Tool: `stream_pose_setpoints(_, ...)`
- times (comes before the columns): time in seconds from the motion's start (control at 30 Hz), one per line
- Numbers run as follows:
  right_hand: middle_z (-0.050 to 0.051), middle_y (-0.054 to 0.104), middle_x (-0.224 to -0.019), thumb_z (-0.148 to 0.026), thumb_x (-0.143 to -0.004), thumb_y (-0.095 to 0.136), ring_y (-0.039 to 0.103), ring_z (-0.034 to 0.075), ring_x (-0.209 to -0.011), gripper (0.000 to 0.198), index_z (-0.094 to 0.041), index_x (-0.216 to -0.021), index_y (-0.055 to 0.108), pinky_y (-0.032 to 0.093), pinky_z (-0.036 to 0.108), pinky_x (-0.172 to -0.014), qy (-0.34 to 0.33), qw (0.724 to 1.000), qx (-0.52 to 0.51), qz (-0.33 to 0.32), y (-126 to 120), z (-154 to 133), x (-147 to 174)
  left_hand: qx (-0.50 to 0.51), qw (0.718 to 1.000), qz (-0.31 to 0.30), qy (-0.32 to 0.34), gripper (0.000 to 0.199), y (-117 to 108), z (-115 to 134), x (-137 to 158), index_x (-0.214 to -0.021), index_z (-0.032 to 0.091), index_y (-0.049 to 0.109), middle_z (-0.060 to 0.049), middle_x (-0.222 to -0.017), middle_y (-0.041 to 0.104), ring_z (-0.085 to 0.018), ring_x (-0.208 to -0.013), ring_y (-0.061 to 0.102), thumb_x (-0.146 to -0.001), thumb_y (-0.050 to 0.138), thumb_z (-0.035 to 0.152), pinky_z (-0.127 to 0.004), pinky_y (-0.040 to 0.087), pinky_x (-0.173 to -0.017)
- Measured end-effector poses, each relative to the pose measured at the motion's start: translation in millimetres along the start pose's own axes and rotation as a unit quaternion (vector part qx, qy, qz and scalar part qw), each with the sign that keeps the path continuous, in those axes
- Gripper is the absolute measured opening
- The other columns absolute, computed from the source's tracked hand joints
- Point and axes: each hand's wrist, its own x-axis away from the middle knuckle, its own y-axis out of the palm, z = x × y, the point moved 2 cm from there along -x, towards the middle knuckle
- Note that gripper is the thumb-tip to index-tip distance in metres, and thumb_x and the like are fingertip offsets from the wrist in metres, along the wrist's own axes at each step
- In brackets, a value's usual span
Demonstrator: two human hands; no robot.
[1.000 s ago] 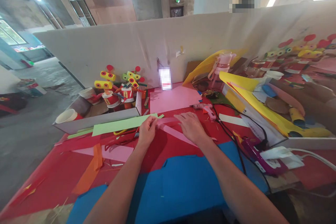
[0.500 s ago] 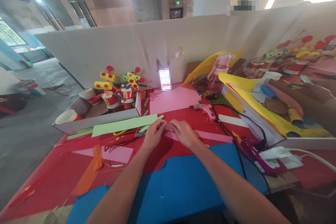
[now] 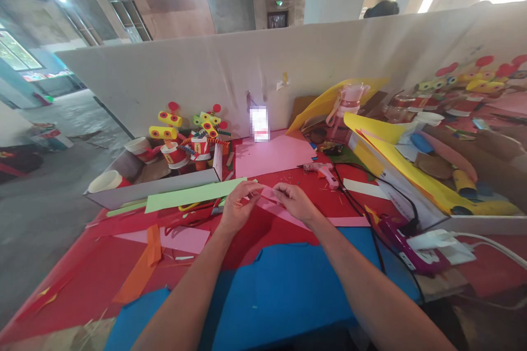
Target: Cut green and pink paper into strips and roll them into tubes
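Observation:
Both hands are over the middle of the red-covered table. My left hand [image 3: 240, 207] has its fingers closed on one end of a pink paper strip [image 3: 269, 194]. The other end is pinched by my right hand [image 3: 297, 203], thumb against fingers. Part of the strip is hidden behind the fingertips. Just below the hands, more pink strips [image 3: 349, 221] lie across the red surface. A long light green paper strip [image 3: 193, 196] lies left of my left hand, over some red-handled tools [image 3: 193, 222].
A pink glue gun [image 3: 323, 171] rests right of a pink sheet [image 3: 272, 156]. Cup figures [image 3: 175, 154] stand in a box at left. Blue sheets [image 3: 284, 285] cover the near edge. A black cord runs to a purple power strip [image 3: 405, 244]. An open box [image 3: 395, 197] stands at right.
My hands have moved slightly apart, and more of the pink strip shows between them. My right hand has turned a little, and its fingers now pinch the strip's end.

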Motion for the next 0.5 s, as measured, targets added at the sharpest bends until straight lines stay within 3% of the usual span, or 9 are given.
stream_pose_setpoints(0.27, -0.003, 0.048, -0.064, -0.033, -0.088, 0.047, 0.045, 0.011, -0.060, 0.022, -0.018, -0.074, 0.055, 0.036, 0.021, -0.058, 0.003, 0.999, 0.002, -0.034, 4.1, -4.4, 3.8, 0.007, 0.998, -0.052, -0.047, 0.015, 0.8, 13.9, -2.3, -0.083, 0.023, 0.074, -0.006, -0.089, 0.072, -0.020, -0.091, 0.064, -0.085, 0.062, 0.032, -0.034, 0.050, -0.083)
stream_pose_setpoints(0.5, -0.001, 0.057, -0.073, -0.032, -0.092, 0.046, 0.053, 0.012, -0.069, 0.020, -0.019, -0.081, 0.057, 0.041, 0.022, -0.064, -0.044, 0.998, 0.041, -0.030, 10.2, -6.0, 6.4, 0.032, 0.994, -0.041, -0.101, 0.018, -0.5, 7.2, -1.3, -0.079, 0.019, 0.071, -0.006, -0.085, 0.070, -0.018, -0.081, 0.063, -0.081, 0.066, 0.036, -0.030, 0.049, -0.077)
